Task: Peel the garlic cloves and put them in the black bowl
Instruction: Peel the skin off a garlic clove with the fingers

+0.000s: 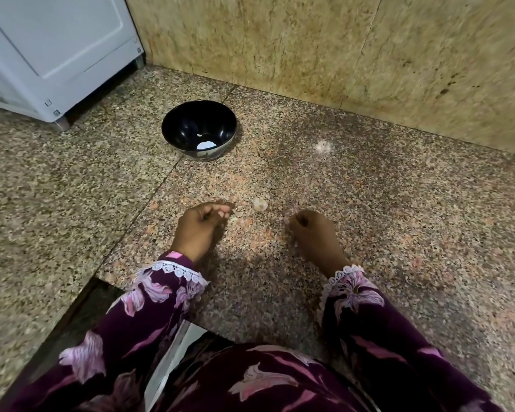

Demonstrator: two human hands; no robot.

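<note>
The black bowl (173, 126) stands on the speckled granite counter (369, 203), far from me and left of centre. A pale white piece (205, 145) lies at its bottom. One unpeeled garlic clove (260, 203) lies on the counter between my hands, just beyond them. My left hand (201, 227) rests on the counter with its fingers curled in, fingertips close to the clove, and nothing shows in its grip. A small pale scrap (239, 214) lies by those fingertips. My right hand (314, 234) is blurred, back turned up, fingers tucked under and hidden.
A white appliance (57, 49) on short feet stands at the back left. A mottled stone wall (339, 46) runs behind the bowl and along the right. The counter edge steps down at the lower left, where a shiny metal surface (173, 352) shows.
</note>
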